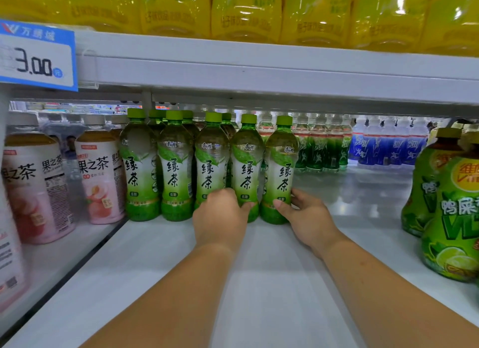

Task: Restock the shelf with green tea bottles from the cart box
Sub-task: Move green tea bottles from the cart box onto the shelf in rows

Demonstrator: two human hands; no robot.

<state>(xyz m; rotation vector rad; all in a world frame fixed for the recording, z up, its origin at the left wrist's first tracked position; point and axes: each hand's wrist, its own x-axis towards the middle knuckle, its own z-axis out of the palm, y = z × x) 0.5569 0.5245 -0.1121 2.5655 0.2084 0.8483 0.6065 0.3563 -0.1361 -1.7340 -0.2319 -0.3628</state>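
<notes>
White, glossy shelf board holds the green tea bottles in a row toward the far side. My left hand curls round the fourth bottle low down, and my right hand clasps the rightmost bottle between thumb and fingers. Tall, waisted, slick plastic on a smooth board: I judge an uneven shove could topple one into its neighbours.

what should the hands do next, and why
Probably let go and pull back for more: the left hand grips the fourth bottle and the right hand the end bottle, both already upright in the row, and bare shelf lies to their right.
</notes>
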